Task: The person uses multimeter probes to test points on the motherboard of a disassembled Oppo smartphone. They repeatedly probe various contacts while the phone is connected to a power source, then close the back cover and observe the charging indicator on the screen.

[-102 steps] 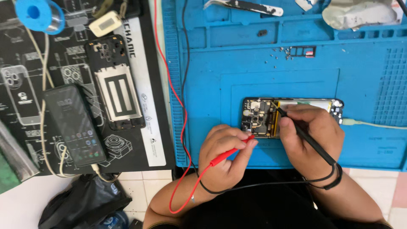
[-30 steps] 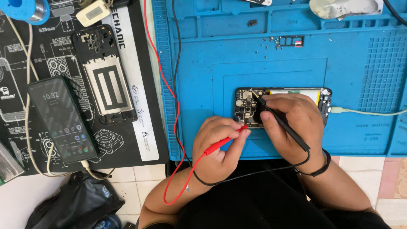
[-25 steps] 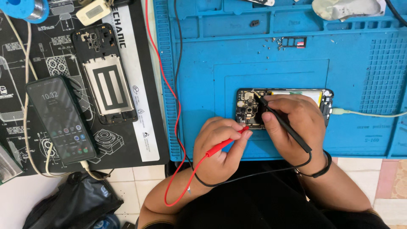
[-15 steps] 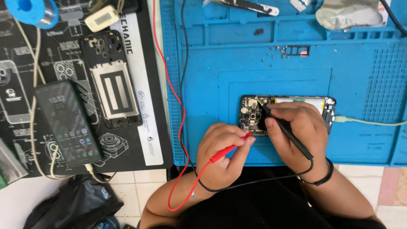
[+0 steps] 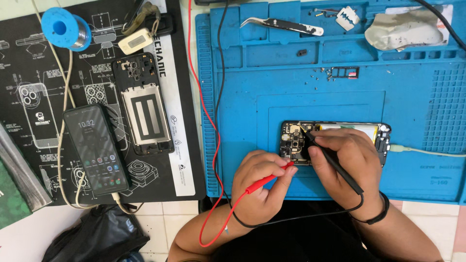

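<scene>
Head view: the opened smartphone with its back cover off and circuit board bare (image 5: 335, 141) lies on the blue silicone repair mat (image 5: 330, 73), at about 4 o'clock from the mat's middle. The left hand (image 5: 259, 182) pinches a red test probe (image 5: 269, 177) between thumb and fingers, its tip at the board's lower left edge. The right hand (image 5: 347, 162) grips a black test probe (image 5: 332, 160) pen-fashion, fingers pressed together, its tip on the board's upper left. Disassembly looks done: the removed black phone frame (image 5: 144, 111) rests at 9 o'clock on the black printed mat (image 5: 29, 87). Probing seems underway; reassembly remains.
</scene>
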Motion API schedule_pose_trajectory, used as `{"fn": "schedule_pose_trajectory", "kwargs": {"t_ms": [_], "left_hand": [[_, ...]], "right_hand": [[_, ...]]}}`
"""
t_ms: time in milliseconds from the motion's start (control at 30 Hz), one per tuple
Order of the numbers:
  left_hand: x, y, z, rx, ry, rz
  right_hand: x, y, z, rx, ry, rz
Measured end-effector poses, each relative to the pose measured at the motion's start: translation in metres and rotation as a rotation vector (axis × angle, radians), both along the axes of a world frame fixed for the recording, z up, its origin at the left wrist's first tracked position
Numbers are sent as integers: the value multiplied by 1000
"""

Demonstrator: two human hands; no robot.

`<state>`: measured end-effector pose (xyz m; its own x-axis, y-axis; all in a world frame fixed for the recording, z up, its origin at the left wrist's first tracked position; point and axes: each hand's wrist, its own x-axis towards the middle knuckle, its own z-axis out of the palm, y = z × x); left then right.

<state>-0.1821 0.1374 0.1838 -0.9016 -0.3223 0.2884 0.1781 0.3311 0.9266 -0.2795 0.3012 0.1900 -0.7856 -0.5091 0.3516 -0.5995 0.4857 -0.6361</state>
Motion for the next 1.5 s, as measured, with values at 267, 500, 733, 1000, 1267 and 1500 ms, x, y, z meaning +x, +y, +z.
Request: {"fn": "schedule_pose_trajectory", "kwargs": {"t_ms": [267, 500, 733, 1000, 1267, 1500], "left_hand": [[-1, 2, 0, 9, 7, 9], [0, 2, 0, 12, 8, 9], [0, 2, -1, -5, 4, -2], [2, 4, -1, 7, 30, 5], [2, 4, 0, 8, 20, 8], [3, 4, -1, 19, 18, 4]], "right_hand": [[2, 4, -3, -73, -28, -3], [8, 13, -5, -163, -104, -25], [7, 23, -5, -259, -193, 70], [2, 23, -3, -260, -193, 183], [-3, 18, 3, -278, -189, 292], [-5, 14, 5, -275, -187, 319]]}}
